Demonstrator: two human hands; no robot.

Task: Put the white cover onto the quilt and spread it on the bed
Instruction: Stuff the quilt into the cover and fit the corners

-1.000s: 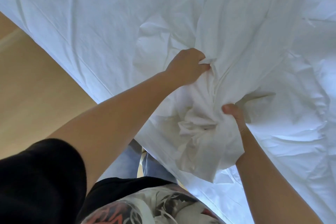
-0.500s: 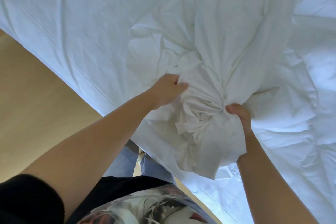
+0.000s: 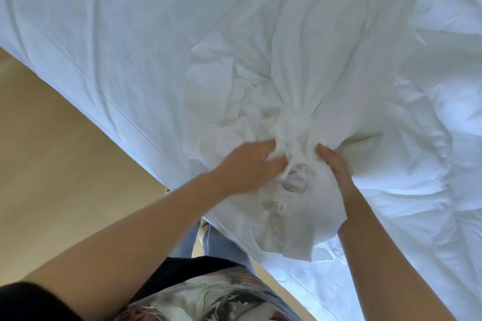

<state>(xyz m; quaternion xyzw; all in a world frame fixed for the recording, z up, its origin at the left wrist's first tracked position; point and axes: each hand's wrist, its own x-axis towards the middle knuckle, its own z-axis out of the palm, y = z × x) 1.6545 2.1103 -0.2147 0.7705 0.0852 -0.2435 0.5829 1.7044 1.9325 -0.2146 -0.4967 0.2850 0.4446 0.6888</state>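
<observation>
The white cover (image 3: 313, 65) lies bunched into a thick gathered wad near the bed's near edge, its folds fanning out towards the top of the view. My left hand (image 3: 250, 164) grips the left side of the wad, fingers curled into the cloth. My right hand (image 3: 336, 167) holds the right side, thumb on top and fingers hidden underneath. A crumpled white quilt (image 3: 430, 138) spreads out to the right. I cannot tell where cover ends and quilt begins inside the wad.
The bed (image 3: 104, 47) is covered in a smooth white sheet and its edge runs diagonally from upper left to lower right. Tan wooden floor (image 3: 52, 164) lies to the left of it. My legs stand right against the bed's edge.
My left hand has pulled back from further up the cover towards me and now grips the wad close to my right hand. More cloth is gathered between the hands.
</observation>
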